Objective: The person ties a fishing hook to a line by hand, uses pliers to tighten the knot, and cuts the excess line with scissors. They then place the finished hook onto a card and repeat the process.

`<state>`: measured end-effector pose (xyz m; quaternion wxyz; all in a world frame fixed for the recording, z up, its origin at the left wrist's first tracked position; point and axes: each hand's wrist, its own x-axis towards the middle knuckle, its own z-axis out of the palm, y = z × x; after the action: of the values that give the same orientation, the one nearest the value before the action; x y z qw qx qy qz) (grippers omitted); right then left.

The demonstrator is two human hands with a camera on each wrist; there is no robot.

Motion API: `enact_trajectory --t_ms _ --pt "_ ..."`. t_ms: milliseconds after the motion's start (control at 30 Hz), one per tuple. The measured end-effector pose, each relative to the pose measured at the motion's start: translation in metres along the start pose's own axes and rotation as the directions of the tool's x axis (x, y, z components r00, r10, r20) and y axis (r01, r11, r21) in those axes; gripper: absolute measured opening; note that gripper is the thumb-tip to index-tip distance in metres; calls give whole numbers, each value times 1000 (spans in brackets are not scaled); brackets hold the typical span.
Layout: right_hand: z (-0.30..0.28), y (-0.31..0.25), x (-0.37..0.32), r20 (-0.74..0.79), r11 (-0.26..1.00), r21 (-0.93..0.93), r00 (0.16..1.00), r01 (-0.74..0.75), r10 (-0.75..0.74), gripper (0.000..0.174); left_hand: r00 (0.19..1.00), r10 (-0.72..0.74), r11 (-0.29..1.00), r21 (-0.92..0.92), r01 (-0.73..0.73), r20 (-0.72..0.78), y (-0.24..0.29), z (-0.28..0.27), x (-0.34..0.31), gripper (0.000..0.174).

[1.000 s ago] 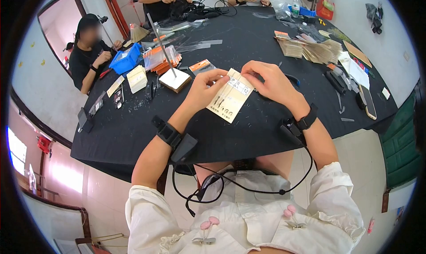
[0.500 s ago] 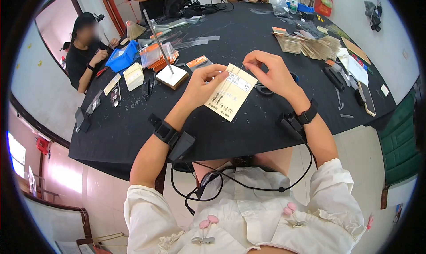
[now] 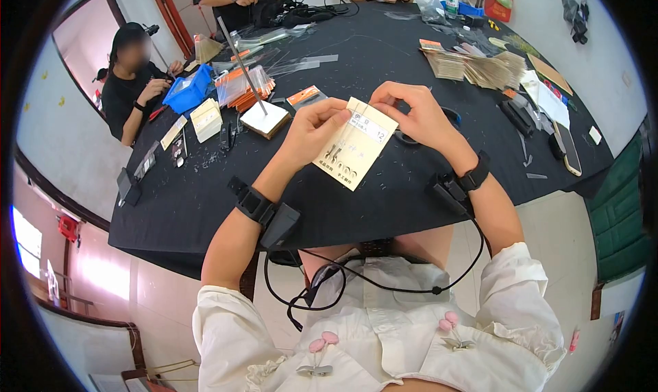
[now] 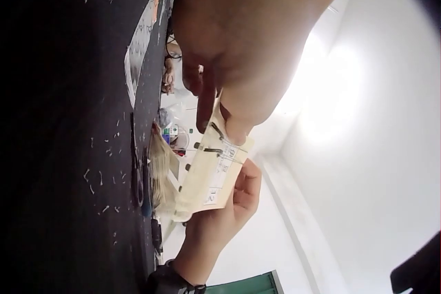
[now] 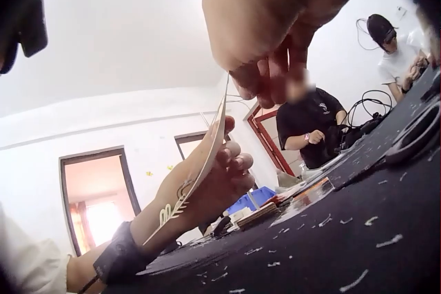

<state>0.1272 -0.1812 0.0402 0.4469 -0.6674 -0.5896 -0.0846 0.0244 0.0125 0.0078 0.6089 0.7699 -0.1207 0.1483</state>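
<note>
A cream card [image 3: 355,149] with a printed label and small dark hooks is held tilted above the black cloth. My left hand [image 3: 317,131] pinches its upper left edge between thumb and fingers. At the top right corner, my right hand [image 3: 421,118] has thumb and fingertips together; thin lines run along the card from there. In the left wrist view the card [image 4: 213,170] stands between my left hand [image 4: 241,53] and my right hand [image 4: 224,218]. Edge-on in the right wrist view, the card [image 5: 207,163] meets the fingers of my right hand [image 5: 275,25].
Left of the card, a rod rises from a white-topped block [image 3: 266,120]. Beyond are a blue bin [image 3: 190,90], a card stack [image 3: 206,120] and orange-topped packets [image 3: 247,89]. Scissors lie behind my right hand. More card stacks [image 3: 473,66] and a phone [image 3: 567,147] are at right. Other people sit around.
My right hand drew slightly away from the card's top corner, then came back to it. The card has shifted slightly left, still in my left hand.
</note>
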Motion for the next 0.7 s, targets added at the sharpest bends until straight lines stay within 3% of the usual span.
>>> enact_trajectory --t_ms 233,433,600,700 --pt "9 4 -3 38 995 101 999 15 -19 9 1000 23 988 -151 -26 -15 -5 0 1 23" --pt "12 6 -4 74 990 133 997 -44 34 10 999 -15 992 -128 10 -37 -5 3 1 23" --pt "18 15 -5 118 861 484 987 -156 113 13 998 -20 987 -158 11 -55 -1 6 0 24" --pt "19 18 -5 145 852 489 981 -187 133 13 998 -18 985 -172 6 -68 -3 6 -1 24"
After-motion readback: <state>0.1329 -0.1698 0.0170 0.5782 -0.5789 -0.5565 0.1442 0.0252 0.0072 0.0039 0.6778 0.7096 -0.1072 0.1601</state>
